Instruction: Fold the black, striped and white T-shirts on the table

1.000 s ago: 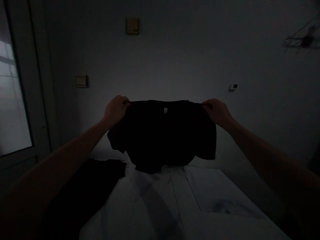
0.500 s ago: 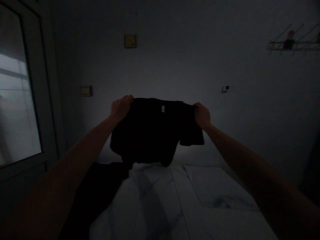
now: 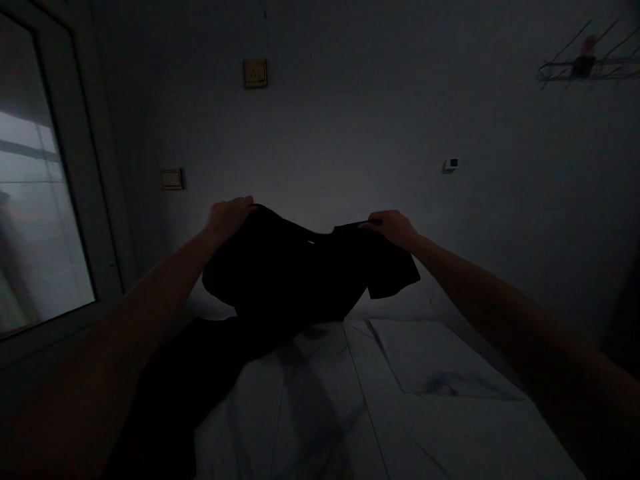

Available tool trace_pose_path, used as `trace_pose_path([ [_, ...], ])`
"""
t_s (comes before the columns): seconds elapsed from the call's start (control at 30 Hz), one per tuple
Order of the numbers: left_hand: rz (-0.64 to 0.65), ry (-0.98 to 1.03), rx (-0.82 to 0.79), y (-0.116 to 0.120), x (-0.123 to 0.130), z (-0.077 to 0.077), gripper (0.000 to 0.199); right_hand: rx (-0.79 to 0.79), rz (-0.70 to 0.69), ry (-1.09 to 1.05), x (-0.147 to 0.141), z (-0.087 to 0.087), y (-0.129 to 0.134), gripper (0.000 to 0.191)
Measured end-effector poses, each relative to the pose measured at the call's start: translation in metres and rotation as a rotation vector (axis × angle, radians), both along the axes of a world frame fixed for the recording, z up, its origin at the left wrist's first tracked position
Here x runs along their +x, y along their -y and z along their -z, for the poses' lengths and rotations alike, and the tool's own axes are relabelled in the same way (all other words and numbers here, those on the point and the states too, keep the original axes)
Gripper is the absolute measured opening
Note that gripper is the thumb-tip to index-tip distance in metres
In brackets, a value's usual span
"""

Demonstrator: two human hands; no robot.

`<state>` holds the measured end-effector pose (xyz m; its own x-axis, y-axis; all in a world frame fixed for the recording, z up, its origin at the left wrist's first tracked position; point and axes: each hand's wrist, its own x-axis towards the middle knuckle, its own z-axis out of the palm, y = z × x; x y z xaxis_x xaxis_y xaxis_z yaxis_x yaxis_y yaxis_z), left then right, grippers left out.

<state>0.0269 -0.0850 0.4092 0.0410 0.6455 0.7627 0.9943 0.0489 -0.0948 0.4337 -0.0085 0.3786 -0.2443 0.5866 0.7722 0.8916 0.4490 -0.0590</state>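
A black short-sleeved T-shirt (image 3: 290,273) is stretched between my two hands in the dim head view. My left hand (image 3: 230,217) is closed on its upper left shoulder. My right hand (image 3: 393,227) pinches the other shoulder, and a sleeve hangs below it on the right. The neckline dips between the hands, with a sliver of the pale label showing. The shirt's lower part reaches the far end of the white marbled surface (image 3: 320,407). There it merges with a dark cloth (image 3: 185,380) lying along the left, and I cannot tell where one ends.
A flat white marbled piece (image 3: 450,360) lies on the right of the surface. Behind is a grey wall with a socket (image 3: 255,73), a switch (image 3: 172,179), a small white device (image 3: 451,165) and a hook rack (image 3: 570,69). A glazed door (image 3: 75,200) stands at the left.
The shirt has come down and its neckline now sags, hiding most of the label. My right hand has moved slightly left and down, my left hand slightly left. The view has shifted a little.
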Motion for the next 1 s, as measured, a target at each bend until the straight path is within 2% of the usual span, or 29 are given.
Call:
trace_pose_path([
  [0.07,-0.056,-0.004,0.044,0.001,-0.008,-0.002,0.038,0.083,0.006,-0.052,0.009,-0.002,-0.001,0.038],
  [0.17,-0.063,-0.043,0.039,0.002,-0.018,-0.003,0.034,0.045,-0.033,-0.017,0.019,-0.004,-0.001,0.029],
  [0.27,0.009,-0.048,0.004,-0.003,-0.025,-0.002,0.030,0.070,-0.026,-0.026,0.024,-0.006,0.000,0.023],
  [0.43,0.190,0.103,0.087,-0.018,-0.024,0.005,0.028,0.125,0.068,-0.106,0.025,-0.008,0.000,0.023],
  [0.5,0.203,0.180,0.131,-0.020,-0.016,0.012,0.029,0.158,0.076,-0.148,0.025,-0.003,-0.002,0.024],
  [0.63,0.128,0.271,0.194,-0.018,0.001,0.030,0.032,0.141,0.121,-0.272,0.022,0.013,-0.001,0.028],
  [0.7,0.112,0.215,0.137,-0.018,0.005,0.034,0.033,0.134,0.156,-0.331,0.022,0.019,0.002,0.030],
  [0.77,0.131,0.098,0.003,-0.018,0.002,0.032,0.031,0.155,0.172,-0.364,0.025,0.021,0.006,0.031],
  [0.83,0.180,0.004,-0.122,-0.017,-0.004,0.026,0.029,0.176,0.144,-0.356,0.031,0.020,0.012,0.030],
  [0.9,0.238,-0.004,-0.144,-0.012,-0.011,0.022,0.028,0.168,0.080,-0.317,0.040,0.021,0.021,0.029],
  [0.97,0.284,0.061,-0.076,0.002,-0.016,0.029,0.029,0.097,0.011,-0.269,0.049,0.032,0.034,0.029],
  [1.0,0.299,0.106,-0.051,0.013,-0.017,0.038,0.030,0.027,-0.018,-0.248,0.054,0.044,0.044,0.031],
])
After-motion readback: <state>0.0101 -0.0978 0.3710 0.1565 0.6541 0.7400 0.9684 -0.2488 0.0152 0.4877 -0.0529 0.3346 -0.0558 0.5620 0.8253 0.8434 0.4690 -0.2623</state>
